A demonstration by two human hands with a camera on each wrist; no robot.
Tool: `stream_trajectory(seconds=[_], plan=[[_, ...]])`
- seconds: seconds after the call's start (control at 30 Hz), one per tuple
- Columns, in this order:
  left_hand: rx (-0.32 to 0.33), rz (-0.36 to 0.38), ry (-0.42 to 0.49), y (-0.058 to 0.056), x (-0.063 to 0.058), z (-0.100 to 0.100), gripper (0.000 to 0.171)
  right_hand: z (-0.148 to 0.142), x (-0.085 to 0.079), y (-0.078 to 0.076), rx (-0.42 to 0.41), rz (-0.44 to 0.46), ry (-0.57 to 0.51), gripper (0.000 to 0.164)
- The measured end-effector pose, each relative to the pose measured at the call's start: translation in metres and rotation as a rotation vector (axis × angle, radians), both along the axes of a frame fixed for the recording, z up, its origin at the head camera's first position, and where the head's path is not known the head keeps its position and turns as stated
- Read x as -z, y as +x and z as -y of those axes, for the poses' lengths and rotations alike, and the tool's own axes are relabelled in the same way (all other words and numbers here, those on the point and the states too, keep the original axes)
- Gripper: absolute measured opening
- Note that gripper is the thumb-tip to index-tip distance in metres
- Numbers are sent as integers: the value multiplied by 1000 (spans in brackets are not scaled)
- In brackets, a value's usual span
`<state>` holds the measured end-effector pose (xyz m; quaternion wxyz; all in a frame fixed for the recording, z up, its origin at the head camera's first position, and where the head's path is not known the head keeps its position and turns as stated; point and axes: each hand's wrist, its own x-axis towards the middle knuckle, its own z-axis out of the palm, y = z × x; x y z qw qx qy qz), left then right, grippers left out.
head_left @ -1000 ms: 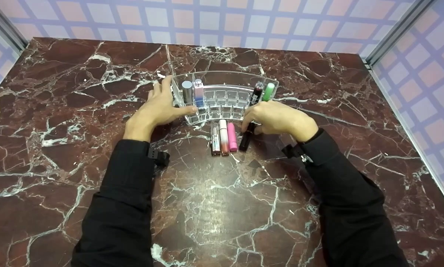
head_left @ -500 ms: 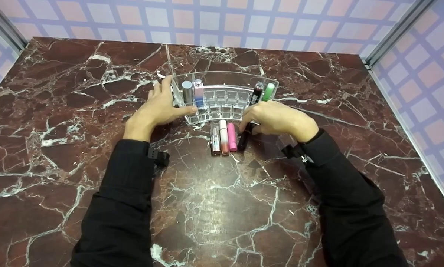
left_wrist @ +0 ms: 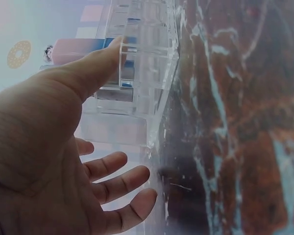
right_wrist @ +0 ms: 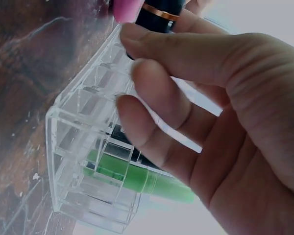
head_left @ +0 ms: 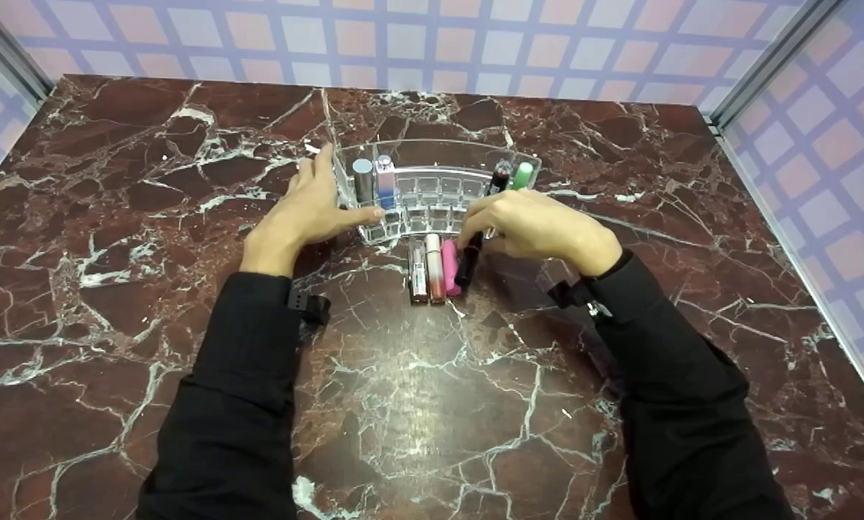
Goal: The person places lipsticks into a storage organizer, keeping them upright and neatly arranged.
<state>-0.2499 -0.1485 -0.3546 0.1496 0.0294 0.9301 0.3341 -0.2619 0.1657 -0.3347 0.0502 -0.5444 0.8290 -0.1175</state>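
Counter (head_left: 417, 404): dark red marbled top with white veins; its far edge meets a checked wall.
Organizer (head_left: 443, 170): clear plastic curved holder with small compartments, nearer to the counter's far edge, about midway between left and right edges.
Inside it: toward the left edge, a grey metallic cylinder (head_left: 363, 180) and a pink-and-blue tube (head_left: 385, 180); toward the right edge, a dark slim tube (head_left: 500, 178) and a bright green tube (head_left: 523, 175).
Left grip (head_left: 305, 206): fingers extended and apart, thumb on the organizer's front.
Right grip (head_left: 540, 227): clamped on a glossy black round tube with copper band (head_left: 468, 267).
Change: half a second ago this tube was beside the plain pink tube (head_left: 449, 261); now it overlaps it in the head view. It seems raised, so I judge it is being picked up. It is outside the organizer; whether it touches the pink one, I cannot tell.
Row lying before the organizer: pink tube, white-topped reddish tube (head_left: 435, 269), clear tube with label (head_left: 417, 271).
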Motion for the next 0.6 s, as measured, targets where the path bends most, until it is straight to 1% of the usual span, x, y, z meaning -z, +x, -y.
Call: stream_trajectory(seconds=[0.17, 0.37, 0.4, 0.53, 0.6], plan=[[-18, -38, 17, 2, -5, -3, 128, 1, -1, 1, 11, -64, -62, 35], [-13, -80, 23, 3, -10, -4, 124, 1, 1, 0, 42, -109, -99, 35], [-14, -91, 20, 3, -11, -4, 123, 1, 1, 0, 47, -119, -108, 32], [-19, -169, 6, 4, -17, -4, 122, 1, 2, -1, 70, -151, -162, 21], [-21, -218, -1, 5, -21, -5, 121, 1, 1, 0, 95, -166, -183, 19]])
